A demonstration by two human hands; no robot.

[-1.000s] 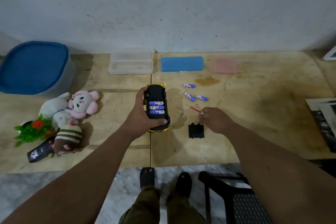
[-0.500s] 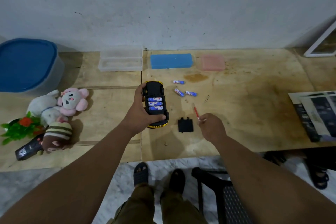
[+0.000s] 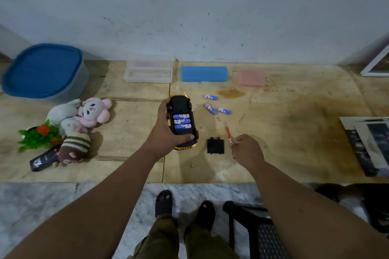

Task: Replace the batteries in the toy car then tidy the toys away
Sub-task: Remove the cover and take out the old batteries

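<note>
Yellow and black, the toy car [image 3: 182, 121] lay upside down in the person's left hand [image 3: 166, 132], fingers curled around one side and the thumb pressed across the near end. Between thumb and fingers, three blue batteries [image 3: 181, 121] sat side by side in the open compartment. The right hand [image 3: 247, 149] pinched a red-handled screwdriver [image 3: 228, 132], its tip pointing away from the person. Just beside those right fingertips, toward the car, the black battery cover [image 3: 215, 145] lay flat on the wooden table [image 3: 294, 132]. Beyond the screwdriver tip, three loose batteries [image 3: 216, 105] lay scattered. Well off to the outer side of the left hand sat plush toys [image 3: 80, 118], with a blue-lidded tub [image 3: 43, 70] behind them.
</note>
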